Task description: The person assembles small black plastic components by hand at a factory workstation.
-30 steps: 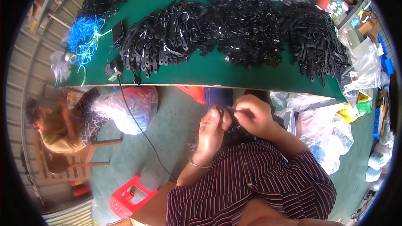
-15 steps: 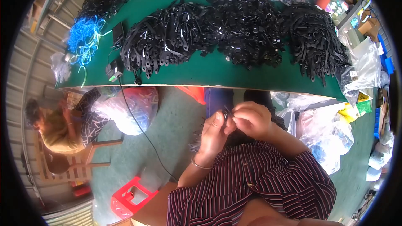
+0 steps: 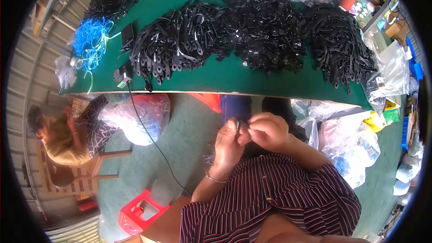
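My left hand (image 3: 228,141) is closed, pinching a small black strap piece (image 3: 241,124) between thumb and fingers. Against its right side my right hand (image 3: 269,130) is closed too, its fingertips pinched at the same piece. Most of the piece is hidden by the fingers, so its exact shape cannot be made out. Both hands are held in front of my body, just short of the table's near edge. Beyond them on the green table (image 3: 216,78) lie a heap of black straps with holed ends (image 3: 175,40), a heap of small black parts (image 3: 265,31) and another strap heap (image 3: 337,42).
A tangle of blue cords (image 3: 92,38) and a black power adapter (image 3: 122,75) with a hanging cable are at the table's left. Below are a red plastic stool (image 3: 139,211) and filled plastic bags (image 3: 346,144). Another person (image 3: 67,139) sits at the left.
My fingers have shifted slightly around the black strap piece, which now shows a bent loop above my left fingertips. My right hand has moved a little left.
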Action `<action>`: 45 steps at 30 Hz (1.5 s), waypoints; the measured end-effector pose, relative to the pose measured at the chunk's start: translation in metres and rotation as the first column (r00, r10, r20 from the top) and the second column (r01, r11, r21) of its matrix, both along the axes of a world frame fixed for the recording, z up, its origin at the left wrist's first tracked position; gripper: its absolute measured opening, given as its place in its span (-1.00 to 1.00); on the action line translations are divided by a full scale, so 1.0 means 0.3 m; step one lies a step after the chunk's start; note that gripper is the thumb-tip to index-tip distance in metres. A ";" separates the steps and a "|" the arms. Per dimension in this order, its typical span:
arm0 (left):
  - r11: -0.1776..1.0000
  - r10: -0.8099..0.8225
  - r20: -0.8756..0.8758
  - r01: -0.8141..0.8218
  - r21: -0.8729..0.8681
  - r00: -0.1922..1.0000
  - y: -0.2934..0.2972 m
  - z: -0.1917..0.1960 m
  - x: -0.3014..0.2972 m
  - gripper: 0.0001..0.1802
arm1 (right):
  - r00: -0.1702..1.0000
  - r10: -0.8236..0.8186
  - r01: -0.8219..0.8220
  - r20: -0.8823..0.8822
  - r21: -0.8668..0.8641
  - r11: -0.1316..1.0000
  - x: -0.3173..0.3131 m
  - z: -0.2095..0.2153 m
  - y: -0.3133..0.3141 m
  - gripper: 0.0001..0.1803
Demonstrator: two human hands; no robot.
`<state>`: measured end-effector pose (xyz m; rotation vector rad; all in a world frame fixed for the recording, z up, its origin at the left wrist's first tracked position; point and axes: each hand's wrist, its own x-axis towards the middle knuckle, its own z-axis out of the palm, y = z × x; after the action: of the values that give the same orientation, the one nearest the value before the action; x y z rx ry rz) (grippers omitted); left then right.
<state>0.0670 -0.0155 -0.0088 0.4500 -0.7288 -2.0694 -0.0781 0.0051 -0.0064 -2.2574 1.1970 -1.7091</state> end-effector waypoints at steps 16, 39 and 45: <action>0.831 0.218 0.624 0.193 -0.522 0.750 -0.025 0.031 0.043 -0.82 | 0.795 0.192 -0.523 0.575 0.491 0.697 -0.036 -0.009 -0.029 -0.95; 0.965 -0.111 0.368 0.188 -0.183 0.923 -0.067 0.042 0.066 -0.85 | 0.724 0.186 -0.609 0.665 0.488 0.625 -0.047 -0.015 0.008 -0.81; 0.971 -0.117 0.325 0.176 -0.160 0.938 -0.062 0.058 0.052 -0.91 | 0.838 0.247 -0.503 0.486 0.516 0.693 -0.042 0.004 0.009 -0.79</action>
<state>0.0826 -0.0341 0.0085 0.6436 -1.1675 -2.0646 -0.0909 0.0077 -0.0052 -1.5292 0.9208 -1.2414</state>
